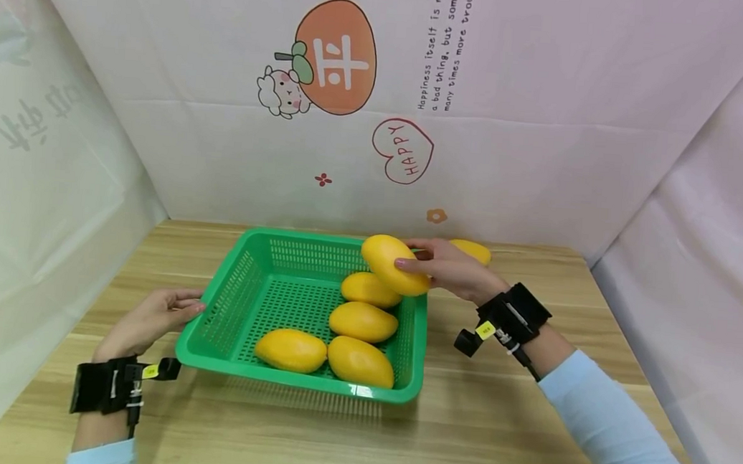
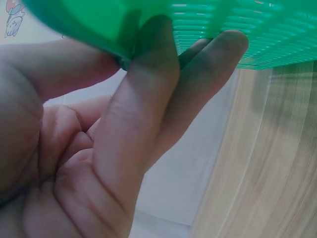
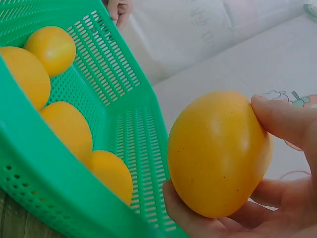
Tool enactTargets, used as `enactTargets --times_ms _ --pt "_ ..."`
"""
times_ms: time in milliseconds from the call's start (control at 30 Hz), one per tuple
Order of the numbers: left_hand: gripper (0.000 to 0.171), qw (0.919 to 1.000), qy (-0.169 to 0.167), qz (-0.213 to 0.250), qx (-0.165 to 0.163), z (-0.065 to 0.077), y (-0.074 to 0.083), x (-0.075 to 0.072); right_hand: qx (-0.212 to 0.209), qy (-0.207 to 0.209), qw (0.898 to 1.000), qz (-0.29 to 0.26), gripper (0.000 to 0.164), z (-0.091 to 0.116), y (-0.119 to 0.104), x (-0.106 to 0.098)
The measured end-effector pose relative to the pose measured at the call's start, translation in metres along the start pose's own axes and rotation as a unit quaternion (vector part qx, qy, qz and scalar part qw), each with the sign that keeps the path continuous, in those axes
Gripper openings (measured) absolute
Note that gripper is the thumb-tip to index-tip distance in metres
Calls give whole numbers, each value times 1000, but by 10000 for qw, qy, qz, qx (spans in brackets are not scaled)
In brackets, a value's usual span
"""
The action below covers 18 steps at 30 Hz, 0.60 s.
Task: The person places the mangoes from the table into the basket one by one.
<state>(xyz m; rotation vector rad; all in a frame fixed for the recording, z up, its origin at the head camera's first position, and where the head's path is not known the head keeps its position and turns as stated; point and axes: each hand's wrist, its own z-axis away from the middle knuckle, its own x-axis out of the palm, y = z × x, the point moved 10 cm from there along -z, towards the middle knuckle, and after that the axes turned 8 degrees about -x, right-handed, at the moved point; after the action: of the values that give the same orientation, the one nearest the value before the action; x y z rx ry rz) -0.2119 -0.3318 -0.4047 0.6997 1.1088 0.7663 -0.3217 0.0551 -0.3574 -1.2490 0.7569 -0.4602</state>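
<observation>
A green plastic basket (image 1: 258, 375) with slotted walls stands on the wooden table, and several yellow mangoes (image 1: 363, 322) lie in its right and front part. At its left rim is my left hand (image 1: 148, 321), which pinches the edge; in the left wrist view, the thumb lies at the rim and fingers (image 2: 133, 99) press the outer wall. My right hand (image 1: 456, 270) holds another yellow mango (image 1: 390, 262) above the basket's back right corner. The right wrist view shows that mango (image 3: 218, 153) between thumb and fingers, beside the basket wall (image 3: 143, 144).
Behind my right hand, one more mango (image 1: 471, 250) lies on the table (image 1: 487, 427) near its back edge, partly hidden. A white printed cloth (image 1: 519, 149) hangs behind the table, with further white cloth at both sides.
</observation>
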Motion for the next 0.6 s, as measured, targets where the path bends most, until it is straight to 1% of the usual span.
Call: enactTargets --times_ms 167,433,600 --pt "60 10000 31 -65 -2 1 1 0 -51 -94 9999 2 72 -7 -4 9" --pt "59 10000 4 -1 7 1 1 0 -79 -179 9998 37 66 -21 -8 22" --pt "60 10000 12 37 3 1 1 0 -39 -220 9997 -78 63 -27 -12 31"
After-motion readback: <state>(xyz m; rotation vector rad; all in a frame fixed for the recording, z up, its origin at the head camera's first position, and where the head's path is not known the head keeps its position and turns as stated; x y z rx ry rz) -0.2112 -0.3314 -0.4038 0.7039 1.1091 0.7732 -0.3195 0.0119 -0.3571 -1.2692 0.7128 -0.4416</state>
